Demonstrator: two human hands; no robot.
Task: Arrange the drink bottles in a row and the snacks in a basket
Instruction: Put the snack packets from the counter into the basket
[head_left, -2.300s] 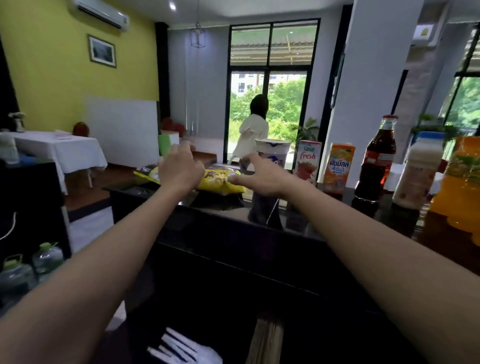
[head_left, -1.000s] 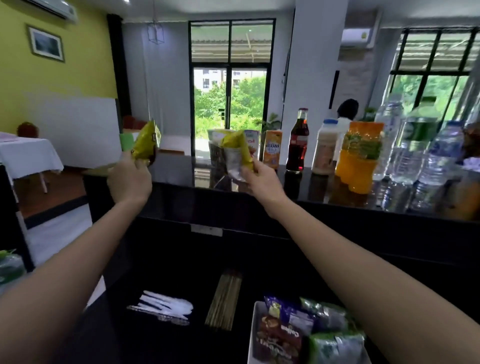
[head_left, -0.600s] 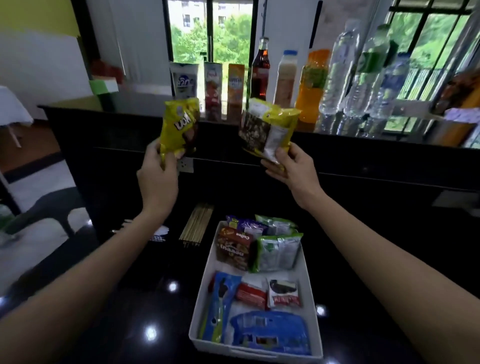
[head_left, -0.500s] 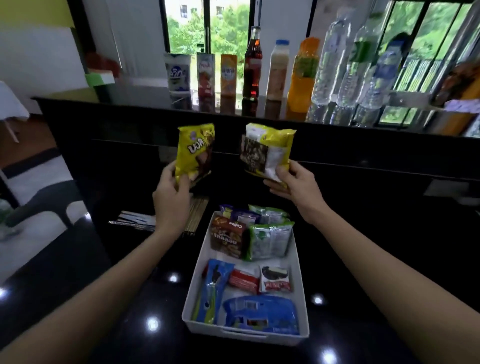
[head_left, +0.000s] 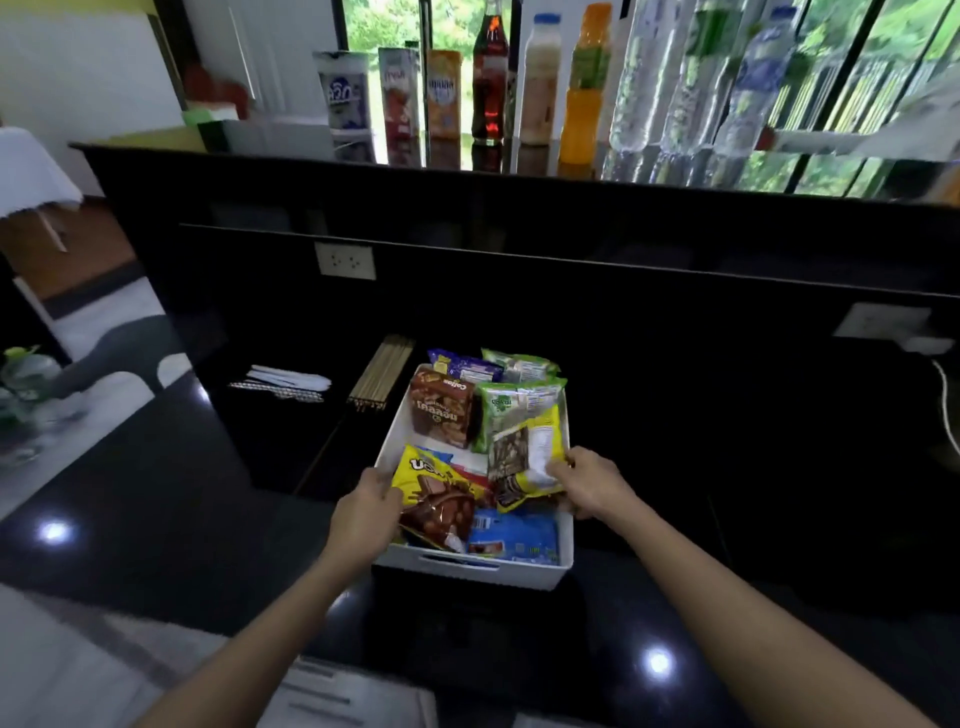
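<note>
A white basket (head_left: 467, 567) sits on the black lower counter, holding several snack packs. My left hand (head_left: 366, 514) grips a yellow chocolate snack bag (head_left: 434, 496) that lies over the basket's near left side. My right hand (head_left: 587, 486) pinches a yellow-and-white snack bag (head_left: 527, 457) over the basket's right side. On the raised bar top at the back stands a row of drinks: cartons (head_left: 397, 96), a dark soda bottle (head_left: 489, 73), a milky bottle (head_left: 537, 78), an orange bottle (head_left: 584, 83) and clear water bottles (head_left: 696, 78).
Wooden skewers (head_left: 382, 379) and white plastic cutlery (head_left: 285, 382) lie left of the basket. A wall socket (head_left: 345, 261) is set in the black bar front, and a second socket with a cable (head_left: 883, 325) at right. A white-clothed table (head_left: 31, 171) stands far left.
Both hands came down from chest height with the two yellow bags and now hold them inside the basket. The view tilted down toward the lower counter.
</note>
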